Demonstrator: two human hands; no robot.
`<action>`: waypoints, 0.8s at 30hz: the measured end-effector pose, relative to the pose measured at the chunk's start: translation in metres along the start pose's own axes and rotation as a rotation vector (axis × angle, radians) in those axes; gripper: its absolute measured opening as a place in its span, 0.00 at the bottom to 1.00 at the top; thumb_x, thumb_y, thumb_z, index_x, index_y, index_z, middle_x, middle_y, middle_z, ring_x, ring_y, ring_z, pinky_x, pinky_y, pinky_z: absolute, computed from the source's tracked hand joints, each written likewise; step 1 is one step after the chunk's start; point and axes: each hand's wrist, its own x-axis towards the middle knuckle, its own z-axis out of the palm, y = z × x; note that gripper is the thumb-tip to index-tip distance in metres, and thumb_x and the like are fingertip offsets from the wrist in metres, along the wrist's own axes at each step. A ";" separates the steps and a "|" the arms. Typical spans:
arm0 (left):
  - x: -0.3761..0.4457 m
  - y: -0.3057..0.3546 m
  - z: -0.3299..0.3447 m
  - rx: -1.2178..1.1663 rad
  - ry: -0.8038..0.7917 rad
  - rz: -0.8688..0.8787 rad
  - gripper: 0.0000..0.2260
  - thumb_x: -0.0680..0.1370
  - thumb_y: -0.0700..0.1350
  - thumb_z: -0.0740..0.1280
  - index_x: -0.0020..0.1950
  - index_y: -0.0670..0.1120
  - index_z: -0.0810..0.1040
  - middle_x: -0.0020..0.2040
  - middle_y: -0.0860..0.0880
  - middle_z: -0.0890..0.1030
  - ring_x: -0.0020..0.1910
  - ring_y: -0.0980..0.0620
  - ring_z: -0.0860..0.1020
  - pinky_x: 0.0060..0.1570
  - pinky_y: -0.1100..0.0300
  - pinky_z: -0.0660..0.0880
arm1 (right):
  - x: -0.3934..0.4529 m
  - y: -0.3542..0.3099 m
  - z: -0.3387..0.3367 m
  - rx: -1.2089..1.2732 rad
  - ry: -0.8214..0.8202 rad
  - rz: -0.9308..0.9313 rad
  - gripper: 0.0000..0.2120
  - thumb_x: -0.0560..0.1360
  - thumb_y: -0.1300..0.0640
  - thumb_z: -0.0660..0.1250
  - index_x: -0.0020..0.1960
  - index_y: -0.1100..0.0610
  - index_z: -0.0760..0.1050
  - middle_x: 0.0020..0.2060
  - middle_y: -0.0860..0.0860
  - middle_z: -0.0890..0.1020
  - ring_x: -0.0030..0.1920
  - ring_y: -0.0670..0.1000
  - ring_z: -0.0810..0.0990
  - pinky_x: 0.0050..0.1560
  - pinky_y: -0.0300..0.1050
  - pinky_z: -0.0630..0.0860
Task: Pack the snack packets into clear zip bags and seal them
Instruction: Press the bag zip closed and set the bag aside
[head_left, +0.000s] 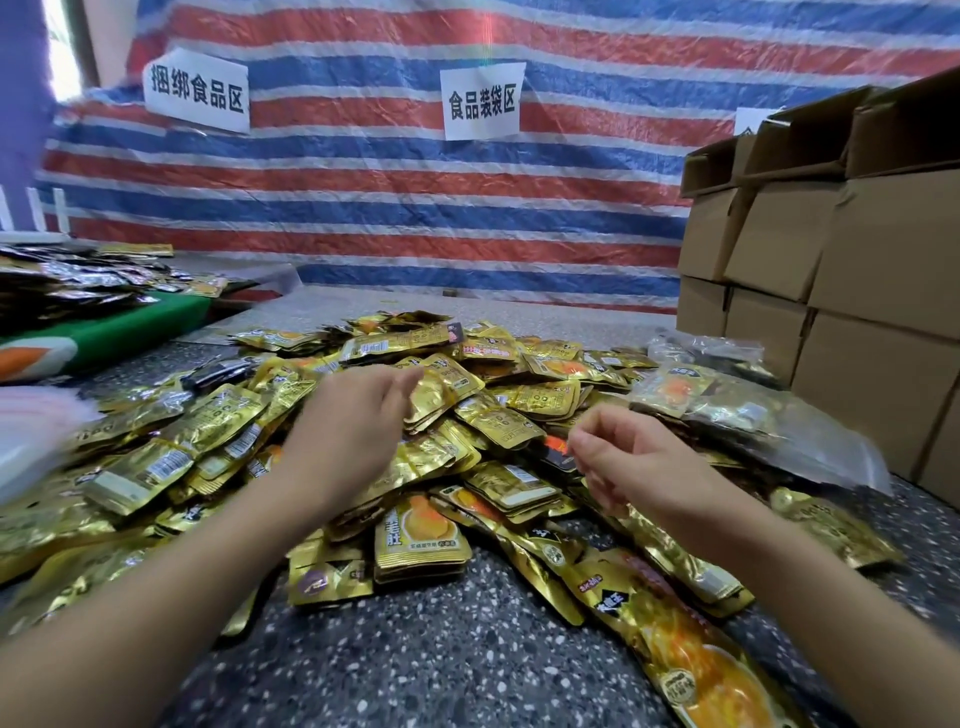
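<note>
A big heap of gold foil snack packets (498, 415) covers the speckled table (441, 649). My left hand (353, 421) hovers over the middle of the heap with relaxed fingers. Its fingertips reach a small stack of packets (441, 395) without closing on it. My right hand (628, 457) hangs above the heap's right side, fingers loosely curled, with nothing plainly held. Two clear zip bags (727, 410) filled with packets lie at the heap's right edge. A large gold packet (691, 660) lies near my right forearm.
Stacked cardboard boxes (841, 270) stand along the right. A blurred white pile (31, 436), possibly plastic bags, sits at the left edge. Dark packets (78, 286) on a green surface lie at the far left. A striped tarp (415, 208) with paper signs hangs behind.
</note>
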 end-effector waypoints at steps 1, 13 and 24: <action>0.002 -0.006 -0.008 0.030 0.016 -0.018 0.26 0.83 0.56 0.53 0.33 0.42 0.75 0.26 0.48 0.74 0.25 0.50 0.71 0.28 0.56 0.67 | -0.002 -0.002 0.002 -0.018 -0.005 -0.010 0.12 0.83 0.56 0.61 0.41 0.57 0.73 0.27 0.48 0.73 0.27 0.47 0.69 0.28 0.40 0.65; 0.003 -0.161 -0.131 0.929 -0.080 -0.570 0.16 0.80 0.49 0.62 0.62 0.40 0.77 0.63 0.36 0.76 0.60 0.33 0.75 0.59 0.46 0.74 | -0.007 -0.012 0.024 -0.377 0.015 -0.151 0.26 0.80 0.47 0.59 0.29 0.61 0.65 0.22 0.48 0.64 0.24 0.46 0.61 0.28 0.38 0.61; -0.023 -0.187 -0.143 0.884 -0.097 -0.746 0.08 0.78 0.44 0.67 0.53 0.41 0.81 0.48 0.44 0.79 0.50 0.42 0.78 0.43 0.55 0.73 | -0.010 -0.014 0.029 -0.379 -0.007 -0.159 0.23 0.80 0.51 0.61 0.30 0.60 0.65 0.25 0.49 0.62 0.26 0.47 0.59 0.31 0.25 0.67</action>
